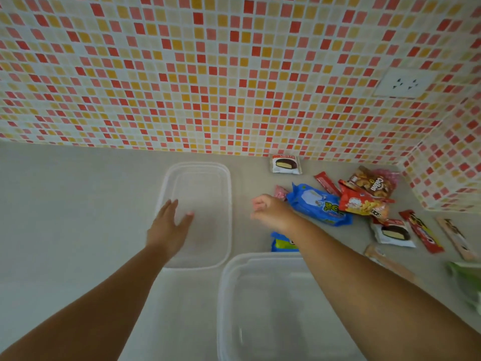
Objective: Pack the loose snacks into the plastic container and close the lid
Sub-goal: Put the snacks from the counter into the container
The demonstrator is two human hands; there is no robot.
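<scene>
Head view: two bare hands above a grey desk [65, 204].
Left hand [168, 227], fingers spread, over the clear lid [223, 194]; empty plastic container [234, 295] nearest; right hand [270, 211] loosely curled, empty, beside the loose snacks [364, 201].

A pale grey countertop [65, 204] carries a clear lid [223, 194] lying flat and, nearer the camera, a clear plastic container [234, 295]. To the right lie loose snacks: a blue packet [316, 204], a red packet [360, 203] and 2 chocolate pies [285, 164].
</scene>
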